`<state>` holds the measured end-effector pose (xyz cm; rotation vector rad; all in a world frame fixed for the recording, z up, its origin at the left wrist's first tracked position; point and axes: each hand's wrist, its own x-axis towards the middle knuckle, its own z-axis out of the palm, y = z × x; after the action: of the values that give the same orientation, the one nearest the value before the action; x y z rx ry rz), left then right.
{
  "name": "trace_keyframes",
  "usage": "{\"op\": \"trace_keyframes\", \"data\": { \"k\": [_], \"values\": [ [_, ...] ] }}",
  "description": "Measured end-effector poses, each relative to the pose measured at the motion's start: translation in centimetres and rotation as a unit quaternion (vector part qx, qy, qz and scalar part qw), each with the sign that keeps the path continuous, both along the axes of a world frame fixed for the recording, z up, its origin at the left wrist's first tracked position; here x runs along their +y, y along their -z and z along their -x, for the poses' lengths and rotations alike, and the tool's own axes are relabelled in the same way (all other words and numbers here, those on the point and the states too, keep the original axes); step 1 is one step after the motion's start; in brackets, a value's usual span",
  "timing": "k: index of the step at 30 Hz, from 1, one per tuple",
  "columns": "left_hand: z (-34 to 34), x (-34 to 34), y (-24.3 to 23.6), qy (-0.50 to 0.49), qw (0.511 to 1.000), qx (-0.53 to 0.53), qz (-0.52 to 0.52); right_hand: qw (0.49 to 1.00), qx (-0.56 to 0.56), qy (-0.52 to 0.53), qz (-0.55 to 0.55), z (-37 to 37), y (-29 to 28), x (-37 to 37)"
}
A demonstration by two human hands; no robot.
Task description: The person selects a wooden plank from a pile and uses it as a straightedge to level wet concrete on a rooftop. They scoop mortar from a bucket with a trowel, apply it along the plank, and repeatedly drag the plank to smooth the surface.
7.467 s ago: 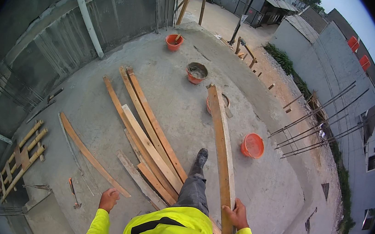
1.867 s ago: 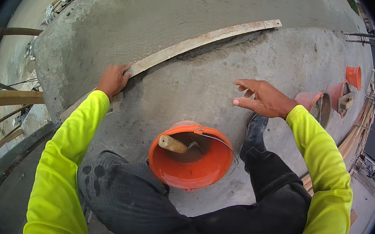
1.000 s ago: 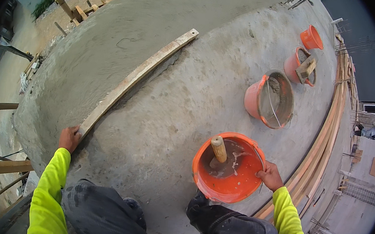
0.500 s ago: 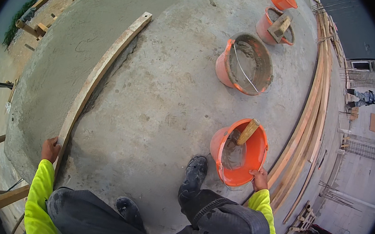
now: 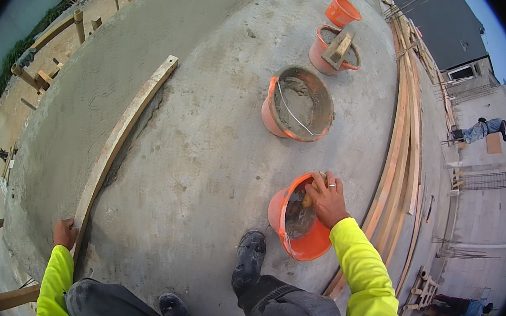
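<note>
My left hand (image 5: 66,233) is closed on the near end of a long wooden batten (image 5: 119,136), which lies along the edge of a smooth fresh mortar strip (image 5: 76,125). Over the nearest orange bucket (image 5: 309,247) my right hand (image 5: 327,200) reaches in and grips a wooden handle (image 5: 309,197). What that handle belongs to is hidden in the bucket, where some wet grey mix lies at the bottom. Just beyond stands a larger orange bucket (image 5: 267,110) of mortar with a wire bail.
Farther off, a wooden float (image 5: 339,48) rests across another mortar bucket (image 5: 321,61), with an orange bucket (image 5: 343,10) behind it. Long timber boards (image 5: 396,168) run along the right. My boots (image 5: 249,260) stand on the concrete slab (image 5: 197,152). Two people are far right, below.
My right hand has let go of the bucket's rim and moved in to take the wooden handle. My left hand stays on the batten. The view has shifted.
</note>
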<state>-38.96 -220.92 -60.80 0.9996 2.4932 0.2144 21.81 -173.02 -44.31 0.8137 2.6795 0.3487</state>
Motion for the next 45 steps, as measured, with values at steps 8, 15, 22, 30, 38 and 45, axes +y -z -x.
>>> {"op": "trace_keyframes", "data": {
  "k": [8, 15, 22, 30, 38, 45],
  "values": [
    [0.2, -1.1, 1.5, 0.018, 0.998, 0.020, -0.060, 0.913, -0.338, 0.100, 0.204, 0.6, -4.2, 0.3],
    [0.0, -0.5, 0.8, -0.013, 1.000, -0.018, 0.014, 0.967, -0.040, 0.223, 0.119, -2.3, -24.2, -1.1],
    [-0.6, -0.4, 0.7, -0.031, 0.999, -0.008, 0.012, 0.995, -0.004, 0.077, -0.062, 6.5, -15.3, 16.3],
    [-0.7, -0.6, 0.5, -0.046, 0.999, -0.019, 0.014, 0.957, -0.173, -0.191, -0.136, 15.2, -4.8, 22.1],
    [-0.3, -0.3, 0.7, -0.057, 0.998, -0.017, 0.029, 0.985, -0.162, -0.057, -0.021, 12.0, -10.9, 22.0],
    [-0.9, -0.6, 0.6, -0.057, 0.998, 0.011, 0.000, 0.974, -0.113, -0.194, -0.014, 13.4, -7.8, 18.5]
  ]
}}
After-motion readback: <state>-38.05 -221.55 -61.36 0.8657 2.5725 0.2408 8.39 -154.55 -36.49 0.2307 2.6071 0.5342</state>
